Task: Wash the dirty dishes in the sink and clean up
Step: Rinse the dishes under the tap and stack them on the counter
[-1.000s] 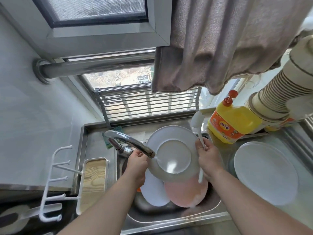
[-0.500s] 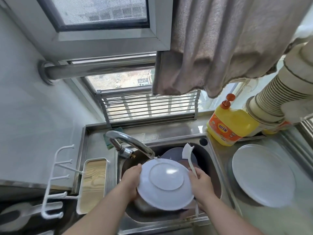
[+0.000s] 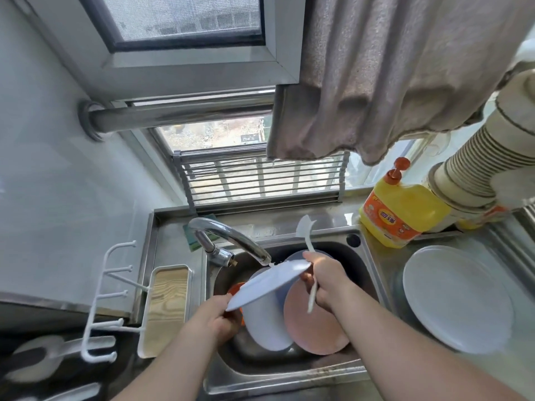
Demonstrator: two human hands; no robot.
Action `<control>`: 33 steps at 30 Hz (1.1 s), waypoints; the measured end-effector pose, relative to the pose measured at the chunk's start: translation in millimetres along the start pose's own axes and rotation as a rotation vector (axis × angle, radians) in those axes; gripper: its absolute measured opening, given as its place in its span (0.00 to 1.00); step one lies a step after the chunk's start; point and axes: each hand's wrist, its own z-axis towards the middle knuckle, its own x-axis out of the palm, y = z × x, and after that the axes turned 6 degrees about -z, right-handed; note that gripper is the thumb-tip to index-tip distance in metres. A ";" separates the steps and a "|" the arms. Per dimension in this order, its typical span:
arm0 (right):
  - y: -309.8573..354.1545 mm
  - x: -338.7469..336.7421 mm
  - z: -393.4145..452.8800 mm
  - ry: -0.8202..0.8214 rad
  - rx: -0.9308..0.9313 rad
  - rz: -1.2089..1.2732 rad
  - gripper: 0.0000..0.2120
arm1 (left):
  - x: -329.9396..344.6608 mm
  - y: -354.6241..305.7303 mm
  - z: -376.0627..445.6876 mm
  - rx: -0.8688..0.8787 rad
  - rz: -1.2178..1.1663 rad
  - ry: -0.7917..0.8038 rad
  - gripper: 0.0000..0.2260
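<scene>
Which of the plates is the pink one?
The pink plate leaning in the sink, below the right hand. The held plate, its neighbour and the counter plate are white.

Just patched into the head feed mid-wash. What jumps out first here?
Both hands hold a white plate tilted under the faucet over the sink: the left hand grips its near edge, the right hand its far edge, also holding a white spoon. Below lie a pink plate and another white plate. A yellow detergent bottle stands behind a stack of clean plates on the right.
</scene>
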 end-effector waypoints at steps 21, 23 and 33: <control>-57.4 -126.2 -26.9 -0.059 -0.103 -0.063 0.09 | 7.3 78.4 -10.0 0.045 0.602 0.163 0.13; -53.9 -125.7 -33.0 -0.068 -0.123 -0.094 0.09 | -1.1 89.1 -12.9 -0.006 0.594 0.177 0.11; 12.5 -139.6 -102.4 0.061 -0.492 -0.434 0.06 | 11.3 111.7 -48.9 -0.373 0.649 0.308 0.21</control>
